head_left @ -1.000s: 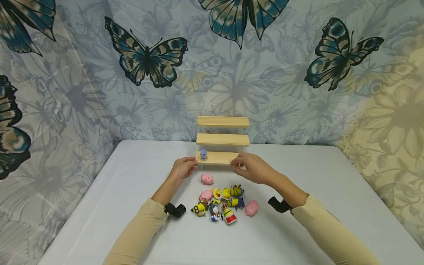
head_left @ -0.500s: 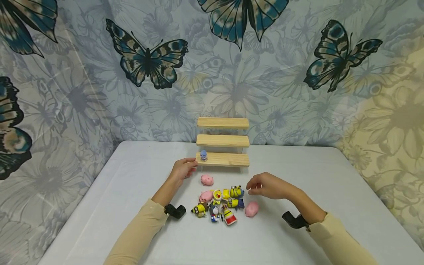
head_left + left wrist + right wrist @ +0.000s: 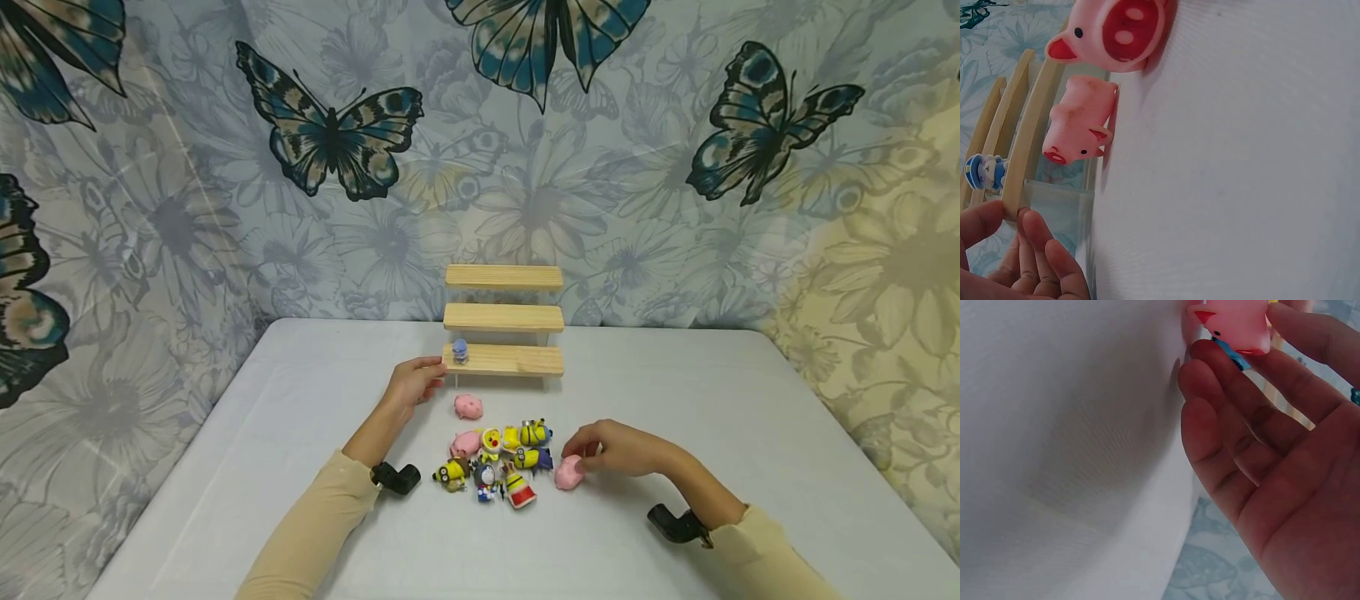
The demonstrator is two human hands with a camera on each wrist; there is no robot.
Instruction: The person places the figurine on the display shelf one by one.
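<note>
My left hand (image 3: 415, 383) pinches the left end of the bottom board of a three-step wooden shelf (image 3: 510, 360), thumb above and fingers beneath. On that board, near the left end, stands a small blue-and-white figurine (image 3: 986, 172). At the right of the toy group, my right hand (image 3: 618, 447) has its thumb and fingers around a pink toy pig (image 3: 568, 473), low at the tabletop. The right wrist view shows this pig (image 3: 1238, 322) between thumb and fingertips, partly cut off by the frame. Another pink pig (image 3: 468, 407) stands just in front of the shelf.
Between the hands lie several toy figures: a third pink pig (image 3: 465, 442), yellow minion figures (image 3: 534, 432), a dark-and-blue one (image 3: 486, 481) and one in red and white (image 3: 520, 490). The white table (image 3: 300, 517) meets a butterfly-print cloth (image 3: 360, 267) behind the shelf.
My right hand has left the right end of the bottom board, come down toward me and reached the pink pig on the right. My left hand stays at the board's left end.
</note>
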